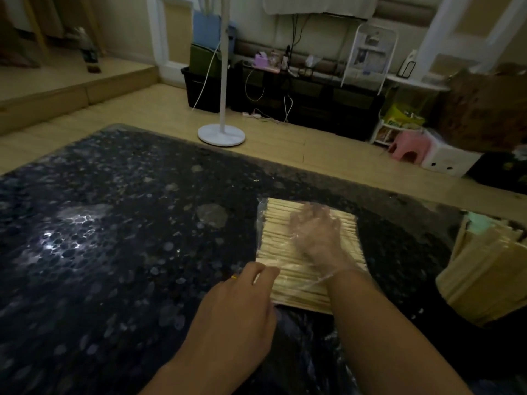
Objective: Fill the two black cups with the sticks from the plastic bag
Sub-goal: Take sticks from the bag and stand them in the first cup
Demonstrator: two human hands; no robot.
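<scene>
Right hand (315,232) is inside the plastic bag (263,223), seen through the clear film; fingers spread and slightly bent over the sticks (285,277), lying on them. Whether any stick is actually pinched: cannot tell through the film. Left hand (242,303) sits at the bag's near-left corner, fingers curled, fingertips pinching the bag edge, apparently bracing the mouth; a ring shows on one finger. Bag lies flat on the dark speckled table (114,223), right of centre, directly ahead of both hands. Sticks inside form one flat layer, long axes running left–right across the view, i.e. crosswise to the right forearm, which enters from the near side. Judgement: the right hand is the nearer to the load and already on it; the draw-out should run back toward the near edge, through the opening the left hand holds, with the sticks gathered across their length. Count: one bag on the table; sticks too many to count; black cups: none in view. A second pile of pale sticks (484,272) lies at the right edge, partly cut off. Beyond the table's far edge, a white fan stand (222,132) stands on the floor.
</scene>
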